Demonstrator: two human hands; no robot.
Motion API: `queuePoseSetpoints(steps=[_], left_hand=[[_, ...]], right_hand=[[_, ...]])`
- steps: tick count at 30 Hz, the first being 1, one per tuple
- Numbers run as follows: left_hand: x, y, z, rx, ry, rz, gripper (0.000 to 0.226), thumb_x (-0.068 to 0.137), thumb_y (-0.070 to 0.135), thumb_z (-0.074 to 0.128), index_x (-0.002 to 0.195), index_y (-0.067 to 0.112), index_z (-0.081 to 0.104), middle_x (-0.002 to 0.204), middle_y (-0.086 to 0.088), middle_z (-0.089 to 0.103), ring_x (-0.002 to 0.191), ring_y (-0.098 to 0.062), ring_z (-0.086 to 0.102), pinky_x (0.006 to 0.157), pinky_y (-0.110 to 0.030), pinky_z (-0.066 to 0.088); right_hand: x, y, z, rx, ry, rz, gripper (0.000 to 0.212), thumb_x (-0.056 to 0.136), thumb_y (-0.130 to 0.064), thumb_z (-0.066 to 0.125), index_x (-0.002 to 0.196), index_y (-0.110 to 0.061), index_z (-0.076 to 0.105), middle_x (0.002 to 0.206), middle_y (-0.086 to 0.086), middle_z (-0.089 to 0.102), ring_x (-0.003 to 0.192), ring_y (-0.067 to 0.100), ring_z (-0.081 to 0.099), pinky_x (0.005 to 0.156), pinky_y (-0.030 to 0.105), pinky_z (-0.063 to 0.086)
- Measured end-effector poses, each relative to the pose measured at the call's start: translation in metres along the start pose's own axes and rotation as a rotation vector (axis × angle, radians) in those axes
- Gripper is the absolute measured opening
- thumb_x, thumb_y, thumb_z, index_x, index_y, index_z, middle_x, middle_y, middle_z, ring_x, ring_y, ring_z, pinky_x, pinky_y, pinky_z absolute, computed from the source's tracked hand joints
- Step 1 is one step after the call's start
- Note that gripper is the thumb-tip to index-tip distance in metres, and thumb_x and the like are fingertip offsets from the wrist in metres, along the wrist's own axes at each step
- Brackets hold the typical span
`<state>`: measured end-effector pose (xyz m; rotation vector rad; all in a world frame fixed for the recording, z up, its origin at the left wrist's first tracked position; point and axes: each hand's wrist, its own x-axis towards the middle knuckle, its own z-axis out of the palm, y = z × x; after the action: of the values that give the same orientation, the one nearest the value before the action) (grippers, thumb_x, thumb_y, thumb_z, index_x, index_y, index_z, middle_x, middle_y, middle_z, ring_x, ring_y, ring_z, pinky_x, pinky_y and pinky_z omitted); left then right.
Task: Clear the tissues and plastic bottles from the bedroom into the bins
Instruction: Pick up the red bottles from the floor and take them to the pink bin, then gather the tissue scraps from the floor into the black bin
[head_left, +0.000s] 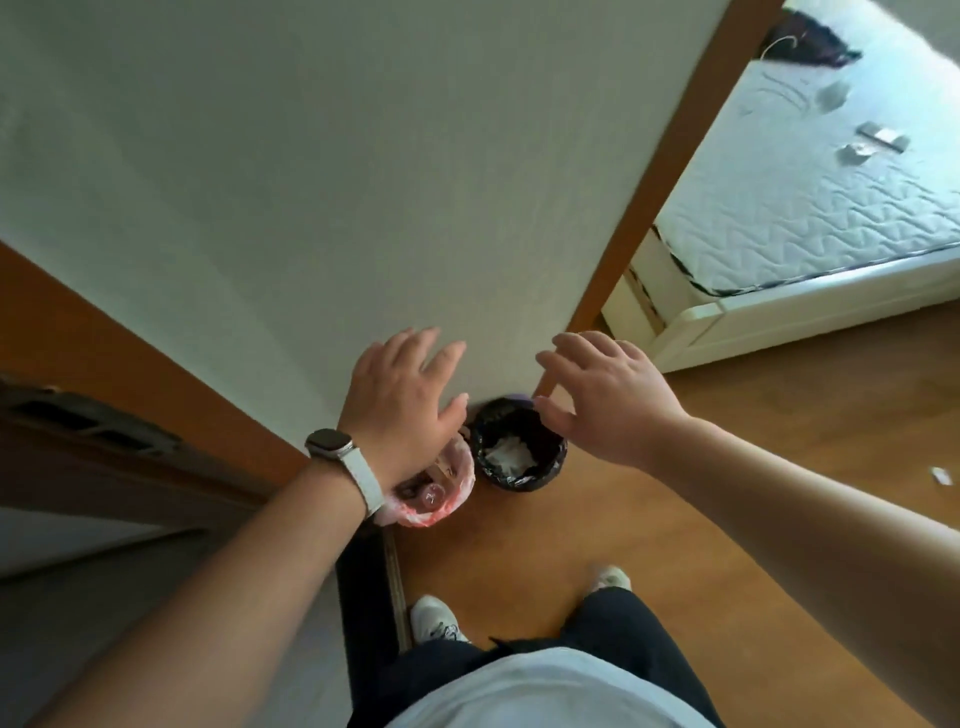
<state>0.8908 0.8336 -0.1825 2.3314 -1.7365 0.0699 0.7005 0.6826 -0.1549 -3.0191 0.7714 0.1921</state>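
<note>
Two small bins stand on the wooden floor against a white wall. The bin with a black liner (551, 470) holds crumpled white tissues (506, 453). To its left, the bin with a pink-and-white liner (453, 505) holds a plastic bottle (432, 498), and my left wrist partly hides it. My left hand (402, 402) hovers above that bin with fingers spread and empty. Above the black bin's right rim, my right hand (608, 397) is also spread and holds nothing. Several tissues (854, 151) lie on the bed (810, 223) at the upper right.
A brown door frame (660, 171) separates the wall from the bedroom. A small white scrap (941, 475) lies on the floor at the far right. A dark doorway and threshold strip (392, 577) are at the left. My feet stand just behind the bins.
</note>
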Motion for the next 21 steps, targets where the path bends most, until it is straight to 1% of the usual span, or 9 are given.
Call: queuePoseSetpoints(steps=[3, 6, 8, 10, 13, 16, 21], left_hand=[[0.022, 0.028, -0.010, 0.023, 0.034, 0.053, 0.053, 0.086, 0.038, 0.062, 0.133, 0.015, 0.054, 0.134, -0.016, 0.054, 0.123, -0.036, 0.050, 0.098, -0.052, 0.042], [0.041, 0.062, -0.015, 0.056, 0.051, 0.102, 0.053, 0.083, 0.038, 0.067, 0.130, 0.015, 0.057, 0.130, -0.016, 0.058, 0.119, -0.036, 0.053, 0.096, -0.051, 0.042], [0.055, 0.089, -0.015, 0.054, 0.046, 0.138, 0.053, 0.082, 0.038, 0.067, 0.129, 0.015, 0.058, 0.128, -0.015, 0.059, 0.117, -0.035, 0.055, 0.096, -0.051, 0.043], [0.070, 0.119, -0.014, 0.066, 0.028, 0.169, 0.053, 0.083, 0.039, 0.066, 0.130, 0.017, 0.056, 0.129, -0.014, 0.058, 0.118, -0.034, 0.054, 0.098, -0.052, 0.042], [0.097, 0.171, -0.010, 0.070, 0.015, 0.221, 0.053, 0.083, 0.039, 0.066, 0.131, 0.017, 0.056, 0.132, -0.013, 0.057, 0.122, -0.034, 0.052, 0.101, -0.054, 0.040], [0.125, 0.229, -0.002, 0.073, 0.024, 0.298, 0.051, 0.086, 0.041, 0.061, 0.132, 0.019, 0.054, 0.135, -0.012, 0.055, 0.126, -0.033, 0.049, 0.103, -0.056, 0.039], [0.163, 0.325, 0.012, 0.062, 0.063, 0.390, 0.052, 0.082, 0.041, 0.068, 0.129, 0.021, 0.058, 0.134, -0.009, 0.056, 0.127, -0.030, 0.049, 0.104, -0.055, 0.036]], right_hand=[[-0.013, 0.031, -0.017, -0.008, 0.034, 0.040, 0.057, 0.093, -0.061, 0.033, 0.139, -0.028, 0.041, 0.145, 0.000, 0.043, 0.135, 0.026, 0.036, 0.107, 0.044, 0.034], [-0.026, 0.066, -0.027, -0.006, 0.054, 0.089, 0.057, 0.093, -0.060, 0.032, 0.138, -0.028, 0.042, 0.141, -0.001, 0.045, 0.133, 0.025, 0.037, 0.105, 0.042, 0.035], [-0.040, 0.092, -0.032, 0.019, 0.071, 0.126, 0.057, 0.092, -0.060, 0.029, 0.138, -0.029, 0.041, 0.142, -0.001, 0.044, 0.134, 0.024, 0.036, 0.106, 0.042, 0.033], [-0.056, 0.120, -0.035, 0.040, 0.094, 0.163, 0.057, 0.093, -0.060, 0.030, 0.140, -0.029, 0.039, 0.144, -0.001, 0.042, 0.136, 0.024, 0.033, 0.108, 0.041, 0.030], [-0.086, 0.167, -0.039, 0.047, 0.114, 0.208, 0.058, 0.094, -0.060, 0.029, 0.143, -0.029, 0.035, 0.148, -0.001, 0.037, 0.139, 0.023, 0.029, 0.110, 0.041, 0.028], [-0.120, 0.218, -0.041, 0.057, 0.137, 0.269, 0.060, 0.093, -0.061, 0.028, 0.143, -0.029, 0.033, 0.151, 0.000, 0.035, 0.140, 0.024, 0.027, 0.112, 0.042, 0.025], [-0.180, 0.297, -0.040, 0.071, 0.180, 0.381, 0.060, 0.093, -0.061, 0.032, 0.145, -0.029, 0.034, 0.151, 0.000, 0.034, 0.141, 0.022, 0.024, 0.113, 0.039, 0.021]])
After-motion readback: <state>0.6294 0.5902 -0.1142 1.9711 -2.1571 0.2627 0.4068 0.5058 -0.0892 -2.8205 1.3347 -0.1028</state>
